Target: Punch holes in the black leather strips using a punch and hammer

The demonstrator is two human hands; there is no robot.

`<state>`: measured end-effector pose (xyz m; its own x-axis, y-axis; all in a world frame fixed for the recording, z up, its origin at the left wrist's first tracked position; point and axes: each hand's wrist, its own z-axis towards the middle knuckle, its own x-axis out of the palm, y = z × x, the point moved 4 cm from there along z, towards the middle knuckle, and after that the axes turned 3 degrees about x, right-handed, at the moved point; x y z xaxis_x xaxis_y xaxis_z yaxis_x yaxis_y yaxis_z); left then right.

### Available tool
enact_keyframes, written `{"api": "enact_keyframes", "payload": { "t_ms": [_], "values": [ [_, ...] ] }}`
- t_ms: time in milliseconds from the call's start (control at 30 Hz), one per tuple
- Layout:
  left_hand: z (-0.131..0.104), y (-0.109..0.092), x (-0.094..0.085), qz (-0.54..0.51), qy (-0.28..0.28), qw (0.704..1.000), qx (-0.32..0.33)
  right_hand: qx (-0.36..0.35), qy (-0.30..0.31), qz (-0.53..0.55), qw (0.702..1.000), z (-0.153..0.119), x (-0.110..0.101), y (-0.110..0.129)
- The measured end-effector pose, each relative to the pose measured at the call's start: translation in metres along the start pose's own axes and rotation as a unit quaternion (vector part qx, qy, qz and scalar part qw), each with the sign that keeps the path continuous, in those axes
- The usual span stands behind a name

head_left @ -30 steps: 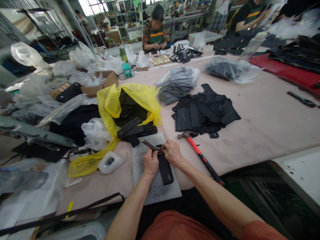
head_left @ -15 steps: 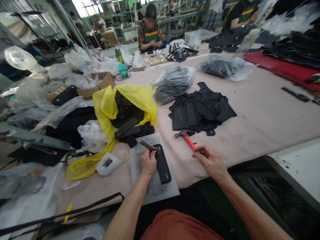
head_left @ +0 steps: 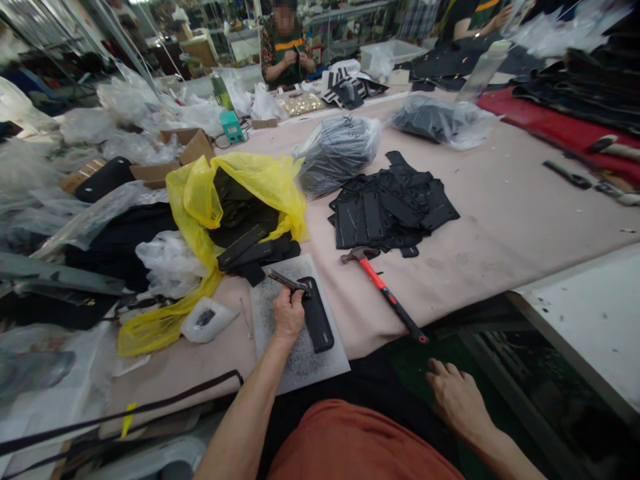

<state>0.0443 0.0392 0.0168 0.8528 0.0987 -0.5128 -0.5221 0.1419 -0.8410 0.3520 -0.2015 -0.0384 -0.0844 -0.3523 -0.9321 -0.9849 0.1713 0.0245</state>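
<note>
My left hand [head_left: 289,313] is closed around a dark metal punch tool [head_left: 287,281], whose end rests at the top of a black strap piece [head_left: 318,320]. That piece lies on a speckled pale board [head_left: 295,373]. A claw hammer [head_left: 384,291] with a red and black handle lies on the table, its handle end at the front edge. Below that end, off the table, my right hand [head_left: 457,395] is open and holds nothing. Behind the hammer is a heap of black pieces [head_left: 393,207].
A yellow bag [head_left: 193,193] of dark pieces stands left of the heap. Filled plastic bags [head_left: 340,150] sit behind. A white surface [head_left: 595,327] is at the right. A person [head_left: 289,50] works across the pink-covered table [head_left: 520,220].
My right hand has let go of the hammer and moved down and right, past the table edge. The hammer now lies on the table. My left hand still holds the tool.
</note>
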Motion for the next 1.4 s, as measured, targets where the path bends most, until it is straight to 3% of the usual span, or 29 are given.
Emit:
{"api": "enact_keyframes", "payload": {
  "t_ms": [67,133,200,333,500,667,833,1067,1400],
  "values": [
    [0.000,0.001,0.000,0.001,0.001,1.000,0.001,0.032,0.043,0.023,0.998,0.004,-0.003,0.005],
    [0.000,0.002,0.000,0.005,0.000,1.000,-0.001,0.041,0.049,0.071,0.995,0.010,-0.018,0.023],
    [-0.001,0.003,0.001,0.014,-0.003,1.000,-0.002,-0.005,-0.012,0.134,0.991,0.017,-0.043,0.053],
    [-0.001,0.004,0.002,0.015,-0.007,1.000,-0.001,-0.153,-0.144,0.220,0.953,0.035,-0.092,0.122],
    [0.002,0.002,-0.002,-0.026,-0.014,0.999,-0.020,-0.220,-0.099,0.167,0.956,0.076,-0.100,0.173],
    [0.008,-0.004,-0.012,-0.058,-0.049,0.997,-0.022,-0.187,-0.131,0.159,0.961,0.121,-0.106,0.187],
    [0.005,-0.002,-0.011,-0.052,0.005,0.998,-0.017,-0.177,-0.128,0.173,0.960,0.149,-0.115,0.195],
    [-0.004,0.009,-0.008,-0.071,0.039,0.997,0.007,-0.185,-0.095,0.215,0.954,0.152,-0.103,0.188],
    [-0.006,0.003,-0.006,-0.044,0.072,0.996,0.025,-0.186,-0.099,0.229,0.951,0.154,-0.103,0.185]
  ]
}}
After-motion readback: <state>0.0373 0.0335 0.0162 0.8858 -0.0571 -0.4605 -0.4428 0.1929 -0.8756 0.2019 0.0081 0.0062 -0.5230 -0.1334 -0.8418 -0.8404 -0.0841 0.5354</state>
